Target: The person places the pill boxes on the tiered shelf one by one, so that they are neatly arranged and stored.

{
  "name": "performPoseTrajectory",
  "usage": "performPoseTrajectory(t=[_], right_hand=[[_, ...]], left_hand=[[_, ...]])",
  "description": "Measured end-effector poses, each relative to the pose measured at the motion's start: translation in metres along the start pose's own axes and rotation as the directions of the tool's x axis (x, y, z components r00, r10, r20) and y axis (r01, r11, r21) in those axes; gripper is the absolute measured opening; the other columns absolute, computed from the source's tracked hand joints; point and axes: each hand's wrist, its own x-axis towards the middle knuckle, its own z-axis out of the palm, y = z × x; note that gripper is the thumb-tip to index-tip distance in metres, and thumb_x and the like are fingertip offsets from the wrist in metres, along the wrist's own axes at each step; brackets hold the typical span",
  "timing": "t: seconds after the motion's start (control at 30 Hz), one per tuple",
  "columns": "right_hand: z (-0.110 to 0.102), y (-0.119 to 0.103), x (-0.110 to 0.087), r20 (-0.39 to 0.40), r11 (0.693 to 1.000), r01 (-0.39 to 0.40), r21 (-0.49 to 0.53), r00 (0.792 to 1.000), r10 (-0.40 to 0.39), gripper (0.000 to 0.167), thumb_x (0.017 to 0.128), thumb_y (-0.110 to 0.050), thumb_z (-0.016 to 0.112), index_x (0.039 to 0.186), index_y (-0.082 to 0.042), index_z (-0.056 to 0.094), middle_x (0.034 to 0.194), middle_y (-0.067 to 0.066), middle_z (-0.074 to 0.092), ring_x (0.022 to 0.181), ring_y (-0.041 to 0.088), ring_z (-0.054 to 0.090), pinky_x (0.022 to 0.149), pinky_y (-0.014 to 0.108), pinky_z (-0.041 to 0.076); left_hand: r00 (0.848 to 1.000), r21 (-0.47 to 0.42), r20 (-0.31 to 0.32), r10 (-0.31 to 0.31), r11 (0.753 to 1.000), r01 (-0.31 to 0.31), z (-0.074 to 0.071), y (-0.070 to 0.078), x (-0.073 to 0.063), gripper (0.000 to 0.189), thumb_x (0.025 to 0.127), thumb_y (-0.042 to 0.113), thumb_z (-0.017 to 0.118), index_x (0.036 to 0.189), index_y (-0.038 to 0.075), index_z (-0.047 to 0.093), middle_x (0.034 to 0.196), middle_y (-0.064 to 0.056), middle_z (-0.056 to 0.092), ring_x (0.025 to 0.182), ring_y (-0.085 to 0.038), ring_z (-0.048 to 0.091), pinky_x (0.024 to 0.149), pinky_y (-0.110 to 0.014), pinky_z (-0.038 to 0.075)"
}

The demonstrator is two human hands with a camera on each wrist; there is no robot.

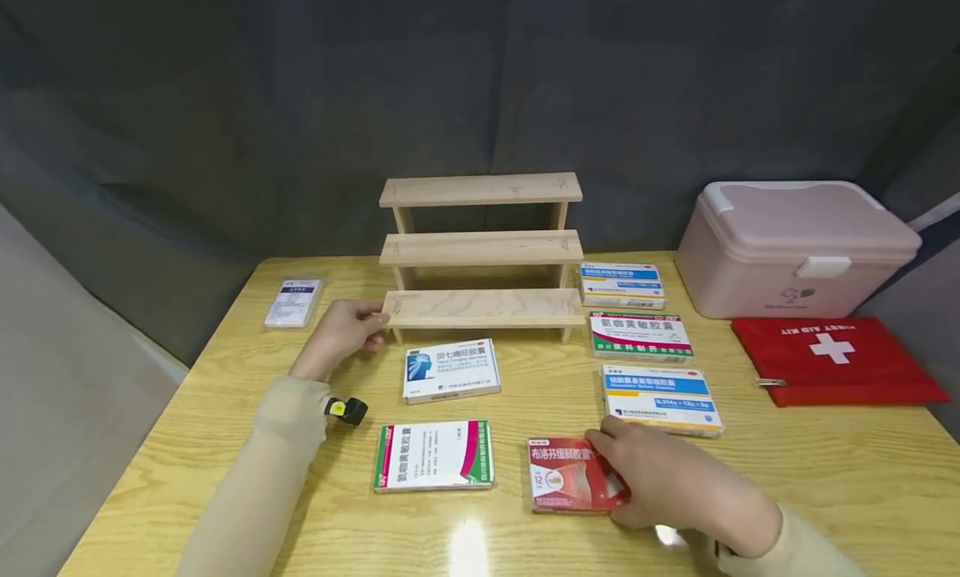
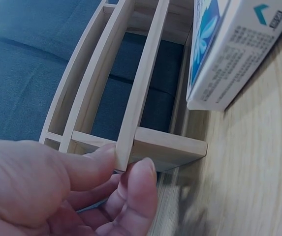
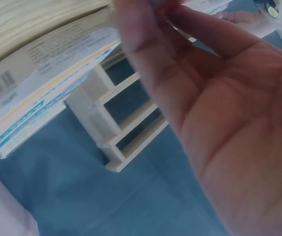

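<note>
A three-tier wooden stand (image 1: 483, 308) rises at the back of the table. My left hand (image 1: 341, 335) pinches the left end of its lowest board between thumb and fingers; the left wrist view shows that board's end (image 2: 126, 147) up close. On the right, my right hand (image 1: 660, 477) grips the right side of a red medicine box (image 1: 566, 474) lying on the table, its fingers covering that end. Just in front of the stand lies a white and blue medicine box (image 1: 452, 370). A green, white and pink medicine box (image 1: 435, 454) lies left of the red one.
Right of the stand lie a small blue and white box (image 1: 622, 285), a green and pink box (image 1: 641, 335) and a larger blue and white box (image 1: 663, 398). Beyond are a pink lidded case (image 1: 795, 252) and a red first aid pouch (image 1: 840, 360). A small white pack (image 1: 294, 302) lies far left.
</note>
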Motion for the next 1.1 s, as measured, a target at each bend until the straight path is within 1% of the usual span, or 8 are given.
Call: performPoseTrajectory(t=[0.13, 0.23, 0.4, 0.47, 0.53, 0.7, 0.83, 1.1], right_hand=[[-0.016, 0.009, -0.006, -0.041, 1.000, -0.025, -0.015, 0.999, 0.024, 0.077, 0.065, -0.032, 0.088, 0.133, -0.006, 0.061, 0.119, 0.004, 0.056, 0.100, 0.022, 0.054, 0.088, 0.046, 0.052], [-0.032, 0.020, -0.010, -0.176, 0.999, 0.031, -0.035, 0.984, -0.037, 0.077, 0.066, -0.033, 0.088, 0.133, -0.009, 0.061, 0.117, 0.002, 0.054, 0.094, 0.016, 0.053, 0.079, 0.037, 0.054], [-0.073, 0.041, 0.007, -0.423, 0.973, 0.230, -0.029, 0.879, -0.220, 0.074, 0.069, -0.024, 0.088, 0.135, -0.005, 0.060, 0.116, 0.002, 0.053, 0.091, 0.012, 0.053, 0.068, 0.028, 0.054], [-0.093, 0.046, 0.024, -0.474, 0.964, 0.266, 0.006, 0.849, -0.231, 0.075, 0.072, -0.025, 0.088, 0.137, -0.004, 0.057, 0.119, 0.003, 0.053, 0.091, 0.013, 0.055, 0.069, 0.029, 0.055], [-0.115, 0.047, 0.043, -0.504, 0.959, 0.274, 0.068, 0.839, -0.204, 0.079, 0.075, -0.029, 0.088, 0.140, -0.003, 0.054, 0.122, 0.005, 0.054, 0.091, 0.016, 0.059, 0.073, 0.033, 0.056], [-0.166, 0.041, 0.099, -0.497, 0.957, 0.191, 0.217, 0.866, -0.060, 0.089, 0.076, -0.049, 0.084, 0.147, -0.009, 0.048, 0.127, 0.005, 0.054, 0.101, 0.021, 0.058, 0.085, 0.040, 0.051], [-0.196, 0.039, 0.147, -0.473, 0.956, 0.162, 0.246, 0.880, -0.027, 0.090, 0.079, -0.055, 0.079, 0.149, -0.010, 0.045, 0.132, 0.008, 0.054, 0.105, 0.024, 0.053, 0.086, 0.039, 0.049], [-0.218, 0.039, 0.221, -0.383, 0.951, 0.134, 0.280, 0.923, -0.018, 0.086, 0.081, -0.049, 0.079, 0.148, -0.006, 0.046, 0.136, 0.010, 0.058, 0.111, 0.021, 0.054, 0.093, 0.039, 0.047]], left_hand=[[1.000, 0.002, 0.011, 0.006, 1.000, -0.006, 0.007, 0.002, 0.004, 0.043, 0.101, 0.014, 0.059, 0.140, -0.003, 0.052, 0.115, -0.018, 0.064, 0.085, -0.028, 0.067, 0.074, -0.033, 0.059], [1.000, 0.010, 0.015, 0.010, 1.000, -0.011, 0.011, 0.006, 0.006, 0.043, 0.102, 0.015, 0.058, 0.140, -0.003, 0.052, 0.116, -0.019, 0.064, 0.083, -0.027, 0.066, 0.074, -0.034, 0.059], [1.000, 0.009, 0.010, 0.010, 1.000, -0.010, 0.011, 0.010, 0.007, 0.042, 0.102, 0.014, 0.058, 0.140, -0.004, 0.052, 0.116, -0.020, 0.063, 0.082, -0.027, 0.066, 0.076, -0.037, 0.059], [1.000, 0.008, 0.001, 0.005, 1.000, -0.005, 0.010, 0.009, 0.006, 0.042, 0.102, 0.014, 0.058, 0.139, -0.004, 0.052, 0.116, -0.020, 0.063, 0.083, -0.028, 0.067, 0.077, -0.038, 0.059], [1.000, 0.018, -0.006, 0.007, 1.000, -0.007, 0.010, 0.007, 0.007, 0.042, 0.102, 0.014, 0.057, 0.139, -0.005, 0.052, 0.114, -0.020, 0.064, 0.083, -0.028, 0.067, 0.076, -0.038, 0.059], [1.000, 0.020, -0.017, 0.017, 1.000, -0.017, 0.014, 0.004, 0.007, 0.041, 0.102, 0.013, 0.058, 0.137, -0.006, 0.053, 0.109, -0.021, 0.065, 0.079, -0.027, 0.067, 0.075, -0.040, 0.059], [1.000, -0.005, -0.021, 0.012, 1.000, -0.012, 0.022, 0.004, 0.007, 0.040, 0.101, 0.013, 0.059, 0.137, -0.006, 0.054, 0.108, -0.022, 0.065, 0.075, -0.024, 0.066, 0.074, -0.039, 0.059], [1.000, 0.000, -0.013, 0.028, 1.000, -0.028, 0.039, 0.008, 0.009, 0.038, 0.101, 0.012, 0.059, 0.134, -0.006, 0.057, 0.101, -0.021, 0.066, 0.070, -0.022, 0.065, 0.070, -0.038, 0.059]])
